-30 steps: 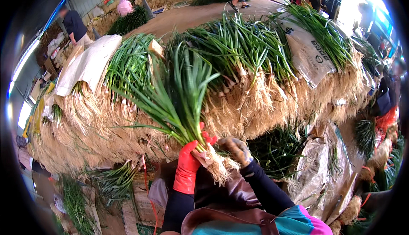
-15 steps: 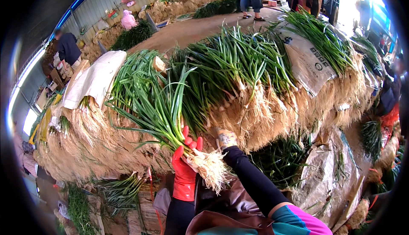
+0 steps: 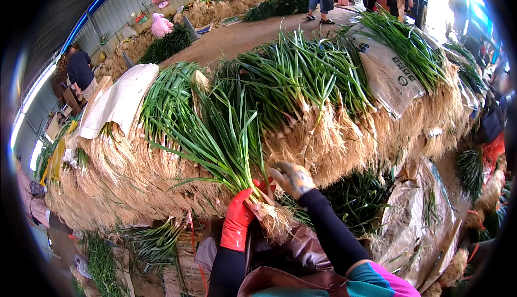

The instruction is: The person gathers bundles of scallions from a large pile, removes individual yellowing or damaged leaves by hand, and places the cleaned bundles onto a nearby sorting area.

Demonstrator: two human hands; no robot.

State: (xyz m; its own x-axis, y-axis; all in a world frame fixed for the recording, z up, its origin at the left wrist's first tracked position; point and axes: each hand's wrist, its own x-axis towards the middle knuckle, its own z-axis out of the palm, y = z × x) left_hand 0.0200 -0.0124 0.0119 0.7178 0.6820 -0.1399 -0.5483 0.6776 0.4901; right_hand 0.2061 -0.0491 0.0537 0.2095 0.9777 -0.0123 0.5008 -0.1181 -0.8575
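Left hand (image 3: 240,211): red-gloved, grasping a green onion bunch (image 3: 237,172) around its lower stems | right hand (image 3: 295,180): turned back from the heap (image 3: 318,73) to just beside the bunch, hold cannot be told | bunch: before the heap, apparently both hands' focus again

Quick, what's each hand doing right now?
Left hand: closed around a bunch of green onions.
Right hand: partly curled beside the bunch; can't tell whether it holds anything.

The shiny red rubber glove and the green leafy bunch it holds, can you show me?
Shiny red rubber glove (image 3: 237,219): head view, its middle.
Green leafy bunch (image 3: 240,179): head view, stalks above the glove.
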